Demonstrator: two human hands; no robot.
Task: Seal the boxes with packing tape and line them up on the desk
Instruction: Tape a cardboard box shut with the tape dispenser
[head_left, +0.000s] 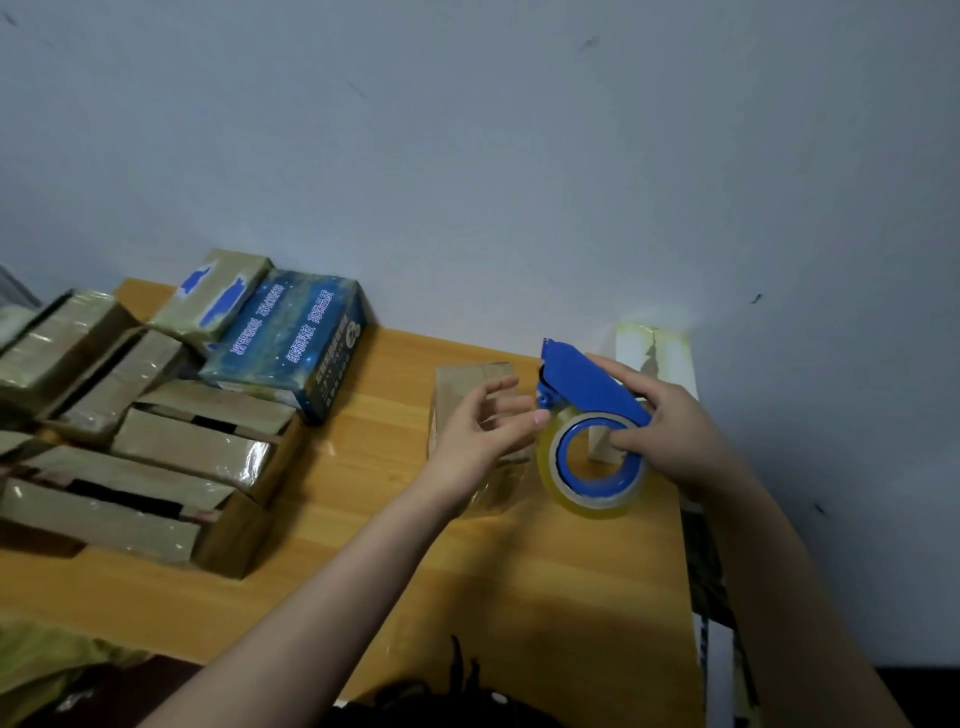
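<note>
Scene: A person works at a wooden desk set against a pale wall, both bare forearms reaching in from below.
Right hand: The right hand grips a blue tape dispenser, fingers curled through its core and over its handle. It is held just off the desk, cutter end pointing up and away.
Tape: A roll of clear, yellowish packing tape sits on the dispenser. No free end can be made out.
Left hand: The left hand holds nothing. Its fingers are spread and loosely curved, the index fingertip just beside the roll's edge.
Box in hand: A small brown box lies flat on the desk under the left hand, just left of the dispenser. Whether tape already runs across it cannot be told.
Waiting stock: A pile of brown boxes crowds the desk's left end, some with flaps gaping. A blue printed box leans among them.
Step in hand: This looks like the start of a strip, with the left hand going for the tape's end.
Next move: It likely calls for pinching that end, drawing it out and pressing it across the box's seam. The dispenser would need to stay steady to keep the tape from twisting.
</note>
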